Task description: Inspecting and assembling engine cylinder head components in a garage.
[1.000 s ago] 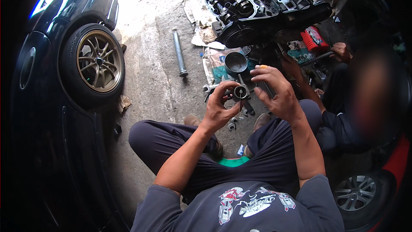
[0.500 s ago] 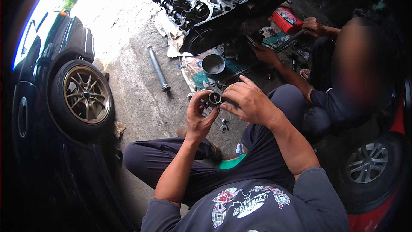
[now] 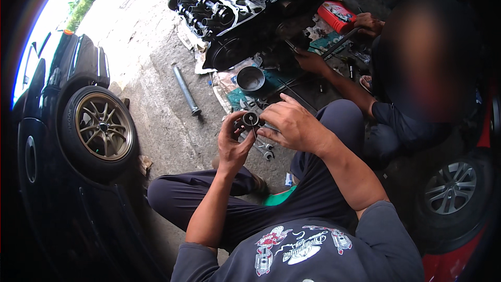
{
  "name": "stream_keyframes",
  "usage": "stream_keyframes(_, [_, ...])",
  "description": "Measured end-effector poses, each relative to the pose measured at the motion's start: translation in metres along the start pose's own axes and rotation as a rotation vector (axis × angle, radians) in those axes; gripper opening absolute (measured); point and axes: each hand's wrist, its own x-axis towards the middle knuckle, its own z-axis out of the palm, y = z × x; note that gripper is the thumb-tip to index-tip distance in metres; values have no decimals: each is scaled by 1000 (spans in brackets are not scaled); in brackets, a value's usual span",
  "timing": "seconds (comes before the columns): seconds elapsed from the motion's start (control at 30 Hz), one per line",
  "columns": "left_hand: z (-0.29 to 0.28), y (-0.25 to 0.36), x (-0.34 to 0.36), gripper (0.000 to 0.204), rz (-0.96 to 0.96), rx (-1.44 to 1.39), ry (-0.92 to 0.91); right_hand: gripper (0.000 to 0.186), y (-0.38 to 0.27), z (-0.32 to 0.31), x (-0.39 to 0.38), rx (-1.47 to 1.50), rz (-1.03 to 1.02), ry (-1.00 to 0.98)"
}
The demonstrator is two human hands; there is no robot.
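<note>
Dark metal makes up the small round part (image 3: 251, 119), which is held up between the 2 hands, over the floor (image 3: 162, 120) in front of the bent knees. By the left hand (image 3: 233, 138) it is clamped between fingers and thumb from the left, so that its circular face is left uncovered and turned up, presumably for a clear view. Against its other side the tips of the right hand (image 3: 292, 122) are set close, likely for steadying; whether they are clamped on it cannot be told. On the part, a thick rim is shown around a darker hollow, with a paler strip across the middle, and a thin wire-like piece (image 3: 254, 131) is seen at its lower edge. Just beyond the hands a round metal bowl (image 3: 251, 79) is set, and below the right hand's tips open-ended wrenches (image 3: 267, 154) are laid, apparently within easy reach. Farther beyond the left hand a metal tube (image 3: 186, 90) is laid, and an engine (image 3: 224, 15) is placed beyond the bowl.
</note>
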Motion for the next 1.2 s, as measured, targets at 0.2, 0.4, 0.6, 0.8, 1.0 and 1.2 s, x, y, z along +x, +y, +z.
stream_keyframes(0.2, [-4, -6, -1, 44, 9, 34, -34, 32, 1, 1, -1, -7, 3, -12])
stream_keyframes(0.4, [-5, -4, -2, 43, 9, 33, -16, 30, -1, 2, 1, 5, -1, -15])
stream_keyframes(0.6, [-4, -2, -4, 42, -3, 6, 3, 30, -1, 4, 1, -6, -16, -9])
stream_keyframes(0.8, [-4, -4, -4, 42, -8, -12, 23, 30, -1, 4, 2, 3, -18, -2])
stream_keyframes(1.0, [-4, -3, -2, 42, -4, 13, 24, 31, 1, 4, 3, -1, -22, 9])
stream_keyframes(1.2, [-4, -4, -2, 43, 11, -8, -6, 28, 0, 4, 2, 11, -3, -8])
